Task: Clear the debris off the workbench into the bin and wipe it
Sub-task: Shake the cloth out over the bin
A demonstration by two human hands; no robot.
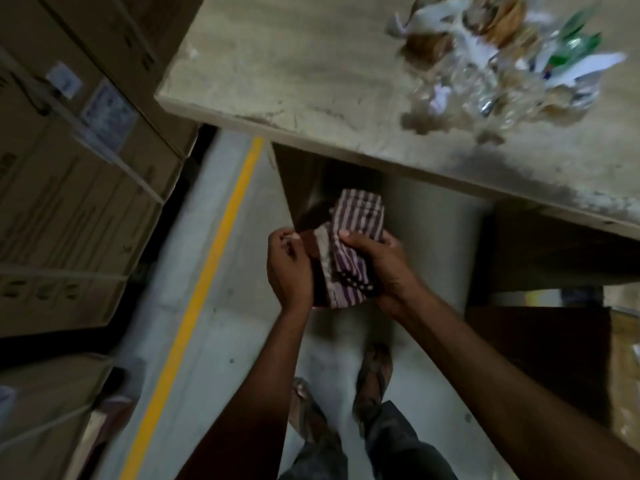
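A folded purple-and-white striped cloth (353,247) is held in front of me, below the front edge of the workbench (311,74). My right hand (381,268) grips the cloth with thumb on top and fingers curled under it. My left hand (289,268) pinches the cloth's dark left edge. A blurred pile of debris (502,60), with paper scraps, clear plastic, brown bits and something green, lies on the bench top at the far right. No bin is clearly visible.
Stacked cardboard boxes (69,168) stand on the left. A yellow floor line (207,271) runs along the grey floor between boxes and bench. A dark box or panel (540,358) sits under the bench at right. My sandalled feet (370,375) are below.
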